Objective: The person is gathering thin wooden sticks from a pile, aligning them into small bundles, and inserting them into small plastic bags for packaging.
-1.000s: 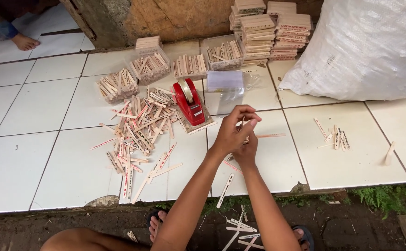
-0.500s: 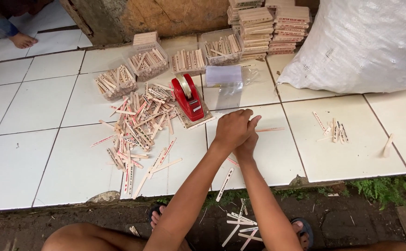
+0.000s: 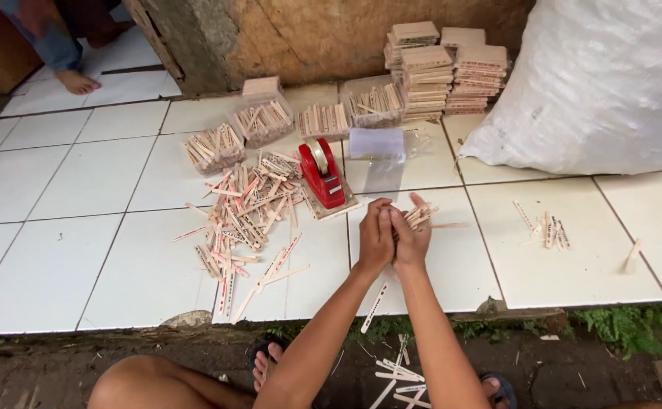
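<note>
My left hand (image 3: 376, 236) and my right hand (image 3: 411, 239) are pressed side by side over the white tiles. Between them they hold a small bundle of flat wooden sticks (image 3: 419, 217), whose ends fan out up and to the right past my right fingers. A red tape dispenser (image 3: 321, 173) stands on a small board just up and left of my hands. Further left, a loose pile of printed wooden sticks (image 3: 244, 220) lies scattered on the tiles.
Clear tubs of sticks (image 3: 264, 121) and stacked stick bundles (image 3: 441, 72) line the wall. A clear plastic bag (image 3: 380, 145) lies behind the dispenser. A big white sack (image 3: 596, 83) fills the right. Several loose sticks (image 3: 547, 227) lie right. Another person's foot (image 3: 77, 82) shows top left.
My hands came down from a raised, overlapped grip and now sit side by side lower over the tile, with the stick ends showing. The camera view shifted slightly.
</note>
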